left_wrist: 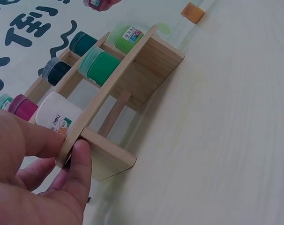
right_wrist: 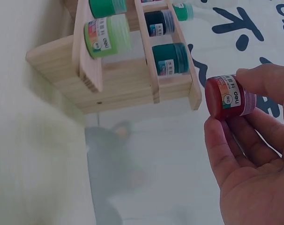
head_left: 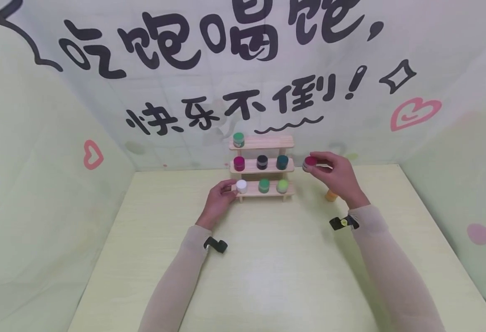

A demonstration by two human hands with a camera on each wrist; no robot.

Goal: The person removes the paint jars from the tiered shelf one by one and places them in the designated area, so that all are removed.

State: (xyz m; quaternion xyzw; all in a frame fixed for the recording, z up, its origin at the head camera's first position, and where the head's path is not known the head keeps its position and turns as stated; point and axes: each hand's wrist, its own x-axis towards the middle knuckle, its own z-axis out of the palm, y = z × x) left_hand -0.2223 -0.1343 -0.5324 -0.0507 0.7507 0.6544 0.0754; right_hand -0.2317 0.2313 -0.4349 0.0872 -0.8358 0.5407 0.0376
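My right hand (head_left: 337, 175) holds a small paint jar with red paint (right_wrist: 225, 97) between thumb and fingers, raised to the right of a three-tier wooden rack (head_left: 263, 144). With my left hand (head_left: 219, 198) I pinch the left end of the rack's bottom shelf (left_wrist: 104, 96), beside a white paint jar (left_wrist: 57, 112). Along that shelf also stand a green jar (head_left: 264, 186) and a light green jar (right_wrist: 107, 36). Magenta (head_left: 239, 163), black (head_left: 262, 162) and teal (right_wrist: 170, 59) jars sit on the middle tier. One green jar (head_left: 238, 139) is at the left of the top tier.
An orange jar (head_left: 331, 196) stands on the pale table (head_left: 268, 267), partly hidden behind my right wrist. A white cloth (head_left: 210, 106) with black lettering hangs right behind the rack. Cloth walls (head_left: 31, 184) close off both sides.
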